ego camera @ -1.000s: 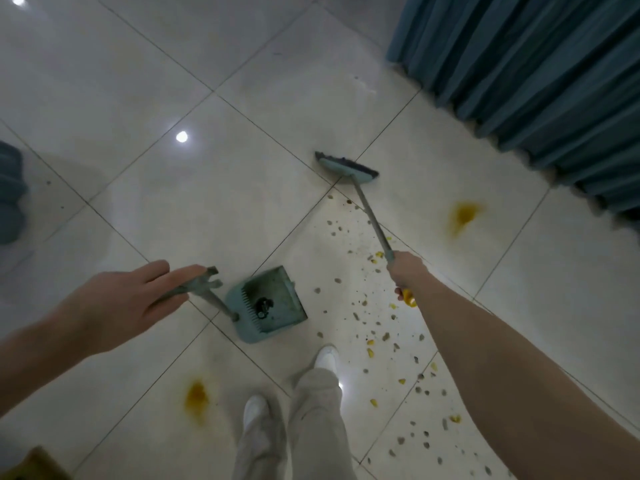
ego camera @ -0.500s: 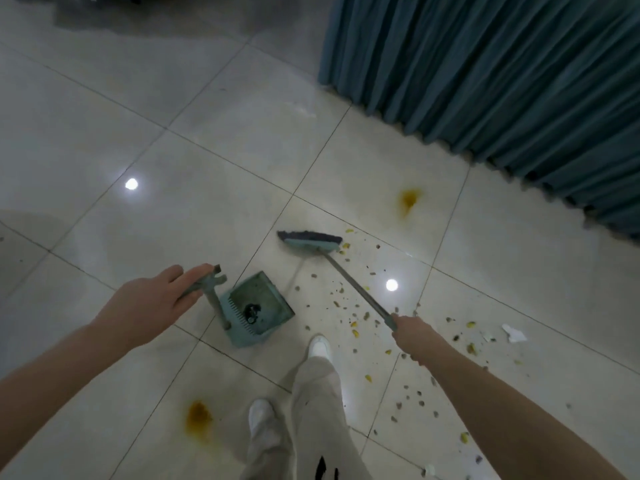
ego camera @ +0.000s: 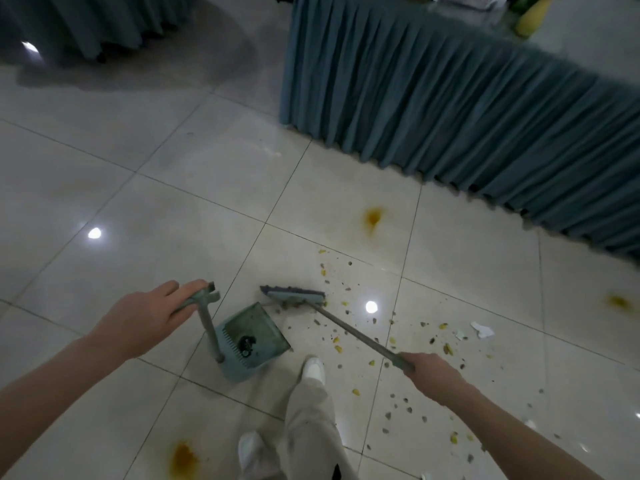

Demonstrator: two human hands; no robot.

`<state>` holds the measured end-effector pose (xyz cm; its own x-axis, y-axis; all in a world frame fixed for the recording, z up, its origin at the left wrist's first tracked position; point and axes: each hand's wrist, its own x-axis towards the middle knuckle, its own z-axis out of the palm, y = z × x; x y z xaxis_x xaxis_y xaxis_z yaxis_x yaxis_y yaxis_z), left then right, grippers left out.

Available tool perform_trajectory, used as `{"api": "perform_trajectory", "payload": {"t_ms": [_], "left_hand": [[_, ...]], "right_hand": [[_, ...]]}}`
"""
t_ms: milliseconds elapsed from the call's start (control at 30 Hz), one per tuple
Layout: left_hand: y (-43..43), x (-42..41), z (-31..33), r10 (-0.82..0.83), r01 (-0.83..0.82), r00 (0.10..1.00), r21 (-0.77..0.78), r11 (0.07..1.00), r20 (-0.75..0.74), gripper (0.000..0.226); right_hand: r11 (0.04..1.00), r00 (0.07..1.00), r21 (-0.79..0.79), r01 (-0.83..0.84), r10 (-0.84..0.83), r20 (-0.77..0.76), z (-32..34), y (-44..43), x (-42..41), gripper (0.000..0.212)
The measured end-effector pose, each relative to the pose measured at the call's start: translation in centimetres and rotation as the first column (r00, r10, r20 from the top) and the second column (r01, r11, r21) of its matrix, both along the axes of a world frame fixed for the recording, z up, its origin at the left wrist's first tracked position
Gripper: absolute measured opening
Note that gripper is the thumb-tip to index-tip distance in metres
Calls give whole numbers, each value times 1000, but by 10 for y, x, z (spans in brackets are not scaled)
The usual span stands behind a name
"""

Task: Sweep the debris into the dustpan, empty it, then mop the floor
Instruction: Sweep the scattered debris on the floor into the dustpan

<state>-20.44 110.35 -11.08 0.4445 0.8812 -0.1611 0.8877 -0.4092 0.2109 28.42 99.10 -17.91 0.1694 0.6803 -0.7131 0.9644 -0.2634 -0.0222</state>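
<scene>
Just beyond the dustpan (ego camera: 254,336) mouth's far corner, the broom (ego camera: 294,296) head rests; its shaft slants near-right to the gripping right hand (ego camera: 433,370); debris (ego camera: 391,337) lies right of the mouth; the left hand (ego camera: 145,317) holds the dustpan's upright handle.

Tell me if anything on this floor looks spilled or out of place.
Yes. Grey and yellow debris is scattered over the floor right of the dustpan, orange-brown stains mark three spots, and torn white scraps lie further right.
</scene>
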Motion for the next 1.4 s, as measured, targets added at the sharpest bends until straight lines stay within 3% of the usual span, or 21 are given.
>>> {"api": "perform_trajectory", "payload": {"t_ms": [200,400,700,1067,1400], "left_hand": [[45,17,8,8,-7,1000,38,999,-20,41],[105,53,6,-45,46,995,14,999,-88,45],[175,93,1,-28,30,997,23,999,-78,53],[159,106,14,-33,34,998,16,999,-55,47],[31,76,19,-95,99,995,125,987,-36,43]], "right_hand": [[994,1000,111,8,-8,-2,5,89,12,22],[984,998,167,63,-62,-14,-20,215,15,20],[992,999,126,22,-28,47,-77,331,22,21],[1000,997,10,-30,29,67,-92,200,67,22],[992,997,-97,76,-72,38,-52,-23,57,32]]}}
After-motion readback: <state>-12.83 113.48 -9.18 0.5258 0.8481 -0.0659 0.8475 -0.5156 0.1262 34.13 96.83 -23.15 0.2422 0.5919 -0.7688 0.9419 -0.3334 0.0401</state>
